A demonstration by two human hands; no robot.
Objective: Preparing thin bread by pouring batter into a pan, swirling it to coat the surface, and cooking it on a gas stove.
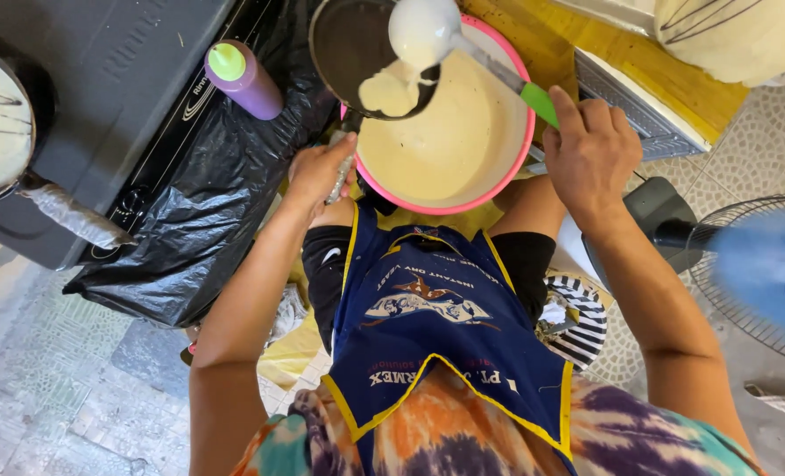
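My left hand (318,173) grips the foil-wrapped handle of a small dark pan (350,44), held over a pink bowl (520,145) of pale batter. A blob of batter lies in the pan. My right hand (590,152) holds the green handle of a ladle (423,28), whose batter-coated cup is tipped over the pan. The bowl rests in front of my knees, above a blue apron.
A stove (101,88) with black plastic sheeting lies to the left, carrying a purple squeeze bottle (242,78) and another pan (0,119) with a wrapped handle. A fan (754,273) stands at the right. A yellow table edge (639,62) is ahead.
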